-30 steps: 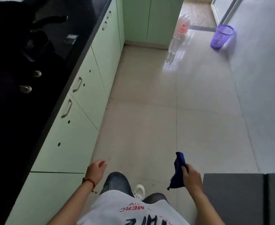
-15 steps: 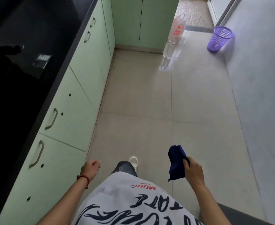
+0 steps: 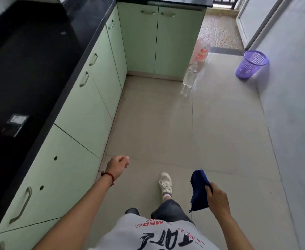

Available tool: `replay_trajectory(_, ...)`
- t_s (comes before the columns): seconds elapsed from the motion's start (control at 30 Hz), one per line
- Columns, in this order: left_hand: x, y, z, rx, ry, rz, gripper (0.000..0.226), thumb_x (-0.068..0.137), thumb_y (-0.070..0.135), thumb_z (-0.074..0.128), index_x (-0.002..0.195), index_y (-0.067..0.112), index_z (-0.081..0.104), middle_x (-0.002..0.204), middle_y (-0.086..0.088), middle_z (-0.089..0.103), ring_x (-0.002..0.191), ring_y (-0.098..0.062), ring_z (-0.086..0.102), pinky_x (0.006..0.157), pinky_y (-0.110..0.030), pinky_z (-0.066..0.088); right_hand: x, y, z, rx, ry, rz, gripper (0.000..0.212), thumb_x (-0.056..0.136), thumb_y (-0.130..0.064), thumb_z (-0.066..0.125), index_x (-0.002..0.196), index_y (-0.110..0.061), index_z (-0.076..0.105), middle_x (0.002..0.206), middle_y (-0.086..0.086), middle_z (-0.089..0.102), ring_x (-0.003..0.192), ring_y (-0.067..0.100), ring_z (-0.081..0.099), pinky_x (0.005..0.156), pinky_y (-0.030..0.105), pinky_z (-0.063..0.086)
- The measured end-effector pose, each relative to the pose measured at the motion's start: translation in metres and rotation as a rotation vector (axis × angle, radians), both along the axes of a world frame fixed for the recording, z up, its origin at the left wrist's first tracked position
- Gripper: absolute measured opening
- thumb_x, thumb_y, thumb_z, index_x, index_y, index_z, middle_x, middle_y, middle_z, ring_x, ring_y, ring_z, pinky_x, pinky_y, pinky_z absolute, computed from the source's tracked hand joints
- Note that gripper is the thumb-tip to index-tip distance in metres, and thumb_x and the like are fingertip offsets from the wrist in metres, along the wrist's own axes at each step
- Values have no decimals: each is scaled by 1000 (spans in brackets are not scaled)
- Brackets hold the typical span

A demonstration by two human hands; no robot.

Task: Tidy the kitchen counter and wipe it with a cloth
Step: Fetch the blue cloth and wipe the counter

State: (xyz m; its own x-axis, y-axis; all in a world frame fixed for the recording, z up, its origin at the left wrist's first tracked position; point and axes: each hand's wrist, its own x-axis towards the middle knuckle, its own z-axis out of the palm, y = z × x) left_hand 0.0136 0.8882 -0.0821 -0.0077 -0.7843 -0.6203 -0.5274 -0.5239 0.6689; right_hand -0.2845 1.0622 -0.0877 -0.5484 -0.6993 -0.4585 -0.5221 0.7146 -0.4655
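Observation:
My right hand [image 3: 217,197] grips a bunched dark blue cloth [image 3: 198,190] low at the right, over the floor. My left hand [image 3: 116,166], with a red string on its wrist, hangs beside the cabinet fronts with fingers loosely curled and holds nothing. The black kitchen counter [image 3: 40,73] runs along the left side and turns across the far end. A small flat silvery packet [image 3: 15,124] lies on it. Both hands are off the counter.
Pale green cabinets [image 3: 86,112] with metal handles stand under the counter. Clear plastic bottles [image 3: 190,76] and a large jug [image 3: 201,51] stand on the floor by the far cabinet. A purple mesh bin [image 3: 251,64] sits by the right wall. Tiled floor lies ahead.
I have walked forward along the counter, and the far cabinets, bottles and bin are nearer. Dark items on the counter passed out of view. The cloth stays in my right hand.

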Motion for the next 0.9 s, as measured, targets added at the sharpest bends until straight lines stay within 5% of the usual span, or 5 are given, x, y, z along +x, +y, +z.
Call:
replay_trajectory(0.33, -32, -59, -7, 102, -43, 295, 19, 89, 20, 50, 75, 16, 62, 83, -12, 68, 87, -29, 67, 70, -30, 43, -68, -210, 11, 90, 18, 374, 23, 94, -17, 39, 105, -6, 56, 94, 16, 67, 79, 33, 60, 66, 35, 45)
replay_trajectory(0.6, -11, -113, -16, 131, -46, 604, 20, 90, 17, 49, 78, 8, 63, 85, -15, 67, 80, -25, 63, 77, -34, 44, -39, -387, 27, 44, -68, 590, 23, 93, -17, 37, 97, -6, 56, 85, 13, 63, 70, 26, 53, 58, 31, 35)
replay_trajectory(0.9, 15, -280, -14, 113, 4, 699, 28, 73, 35, 51, 71, 11, 67, 79, -12, 69, 82, -28, 66, 82, -37, 49, 8, -560, 23, 52, -37, 702, 24, 95, -21, 36, 99, -11, 58, 83, 7, 62, 70, 24, 53, 55, 30, 35)
